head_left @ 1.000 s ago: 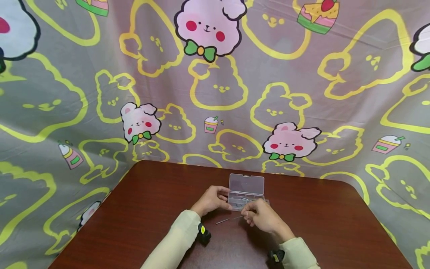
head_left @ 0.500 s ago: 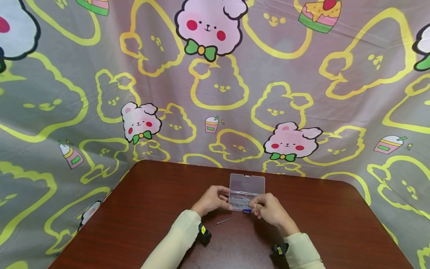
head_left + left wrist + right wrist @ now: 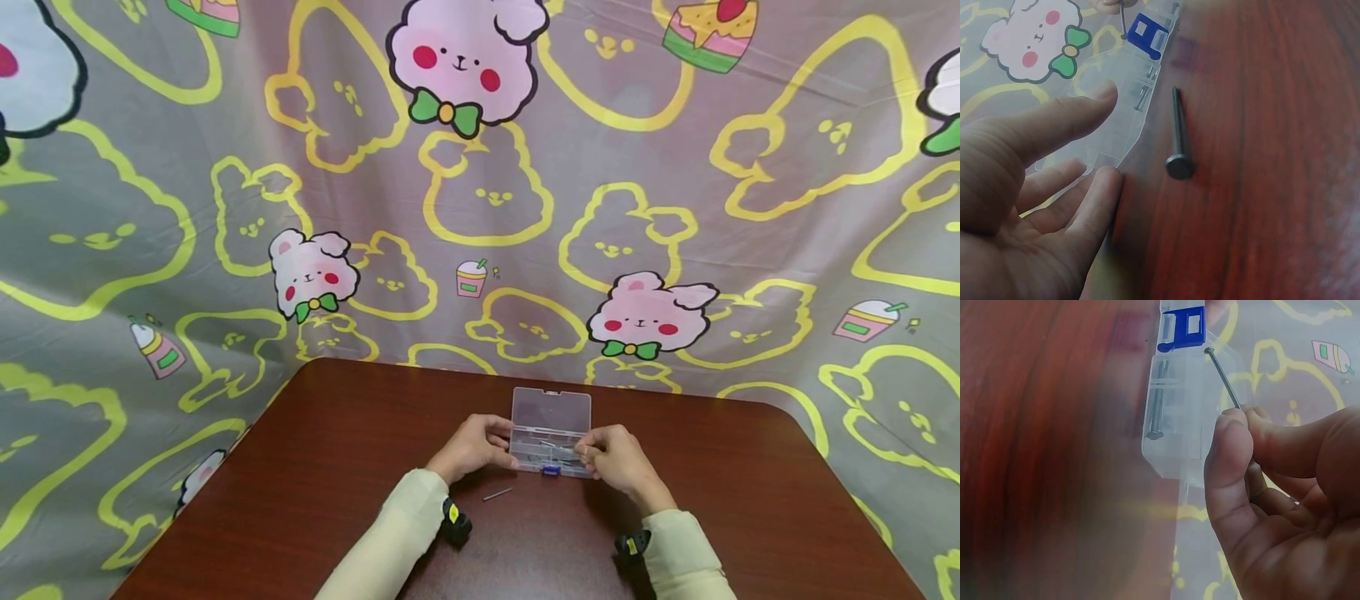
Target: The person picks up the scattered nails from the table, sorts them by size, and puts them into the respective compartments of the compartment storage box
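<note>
A clear plastic box (image 3: 513,446) stands on the table with its lid (image 3: 551,410) raised. My left hand (image 3: 471,446) rests at the box's left end, its thumb and fingers loosely extended. Over the right part of the box, my right hand (image 3: 618,458) pinches a nail (image 3: 1225,381) between thumb and forefinger, head outward. More nails (image 3: 1157,409) lie in the front compartments, beside the blue latch (image 3: 1185,328). One loose nail (image 3: 1179,131) lies on the table in front of the box, near the left hand.
The reddish-brown table (image 3: 375,417) extends around the box on all sides. Behind it hangs a grey cloth (image 3: 420,200) printed with cartoon bears. Black cameras are strapped to the left wrist (image 3: 454,521) and right wrist (image 3: 633,546).
My right hand has moved right and carried the pinched nail from in front of the box to over its right side, uncovering the blue latch. The left hand has stayed put.
</note>
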A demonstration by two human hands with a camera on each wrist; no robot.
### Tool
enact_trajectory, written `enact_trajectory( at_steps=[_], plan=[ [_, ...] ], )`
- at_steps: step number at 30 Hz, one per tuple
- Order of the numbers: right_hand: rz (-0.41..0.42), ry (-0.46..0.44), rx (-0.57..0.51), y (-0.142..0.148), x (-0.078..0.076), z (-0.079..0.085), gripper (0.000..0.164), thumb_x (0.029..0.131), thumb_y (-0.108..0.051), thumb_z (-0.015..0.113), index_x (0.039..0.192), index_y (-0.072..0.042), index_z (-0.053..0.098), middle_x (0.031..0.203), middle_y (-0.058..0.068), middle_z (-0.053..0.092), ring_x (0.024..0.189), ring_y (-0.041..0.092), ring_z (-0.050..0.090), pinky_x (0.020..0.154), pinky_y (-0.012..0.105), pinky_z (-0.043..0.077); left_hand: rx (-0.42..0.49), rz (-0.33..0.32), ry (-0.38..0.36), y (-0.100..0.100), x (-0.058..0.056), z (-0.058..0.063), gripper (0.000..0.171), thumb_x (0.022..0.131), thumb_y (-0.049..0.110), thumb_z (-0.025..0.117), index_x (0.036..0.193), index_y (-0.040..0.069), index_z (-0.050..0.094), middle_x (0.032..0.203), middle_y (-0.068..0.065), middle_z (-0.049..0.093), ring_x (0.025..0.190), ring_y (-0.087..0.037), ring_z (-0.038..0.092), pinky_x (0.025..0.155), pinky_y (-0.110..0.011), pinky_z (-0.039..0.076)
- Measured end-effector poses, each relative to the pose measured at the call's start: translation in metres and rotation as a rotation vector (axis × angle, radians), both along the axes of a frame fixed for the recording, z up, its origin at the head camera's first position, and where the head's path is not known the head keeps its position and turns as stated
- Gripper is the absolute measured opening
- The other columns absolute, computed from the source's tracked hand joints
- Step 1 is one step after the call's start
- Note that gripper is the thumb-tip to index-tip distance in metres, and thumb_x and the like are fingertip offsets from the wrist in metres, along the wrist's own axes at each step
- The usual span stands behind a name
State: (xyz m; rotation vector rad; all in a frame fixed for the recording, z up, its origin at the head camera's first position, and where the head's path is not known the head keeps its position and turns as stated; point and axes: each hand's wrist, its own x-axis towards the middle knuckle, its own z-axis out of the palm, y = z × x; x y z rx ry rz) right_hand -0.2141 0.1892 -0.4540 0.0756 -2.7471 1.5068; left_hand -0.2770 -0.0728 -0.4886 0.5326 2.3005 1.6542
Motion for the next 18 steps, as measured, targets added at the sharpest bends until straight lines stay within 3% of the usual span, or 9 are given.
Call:
enact_trajectory(
  at_steps=[9, 18],
  plan=[
    [-0.022, 0.016, 0.058, -0.0002, -0.0032, -0.0033, 0.013, 0.096, 0.002, 0.065, 0.085, 0.000, 0.072, 0.070, 0.008, 0.062, 0.060, 0.018, 0.057, 0.054, 0.031, 0.051, 0.003, 0.001, 0.001, -0.0003, -0.0006, -0.0005, 0.061, 0.070, 0.000, 0.091, 0.126, 0.000, 0.066, 0.118, -0.010, 0.066, 0.098, -0.024, 0.065, 0.077, -0.035, 0.057],
    [-0.015, 0.062, 0.180, -0.0010, -0.0073, -0.0056, 0.013, 0.089, 0.000, 0.069, 0.078, -0.004, 0.073, 0.072, 0.001, 0.061, 0.057, 0.016, 0.046, 0.056, 0.033, 0.040, 0.000, 0.004, -0.007, -0.0001, -0.0003, 0.0007, 0.061, 0.070, 0.000, 0.091, 0.126, 0.000, 0.066, 0.117, -0.009, 0.066, 0.098, -0.024, 0.065, 0.076, -0.035, 0.057]
  ],
)
